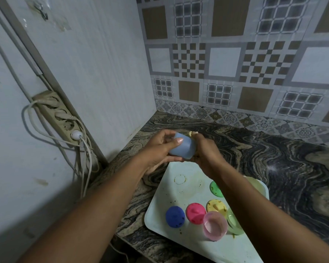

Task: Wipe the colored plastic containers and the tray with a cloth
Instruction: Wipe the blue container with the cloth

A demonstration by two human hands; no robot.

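My left hand (156,149) grips a light blue plastic container (183,149), held above the far end of the pale tray (171,196). My right hand (205,154) holds a yellowish cloth (193,133) against the container's right side; only a scrap of cloth shows above my fingers. On the tray lie a dark blue lid (175,216), a pink lid (195,213), a yellow lid (217,205) and a green lid (216,188). A pink container (215,225) and a pale green container (235,224) lie on their sides near the tray's right edge. The tray shows stains and crumbs.
The tray sits on a dark marbled counter (273,168) in a corner. A white panel wall (95,82) stands to the left and a patterned tile wall (235,63) behind. A power strip (61,118) with hanging cables is mounted left of the counter.
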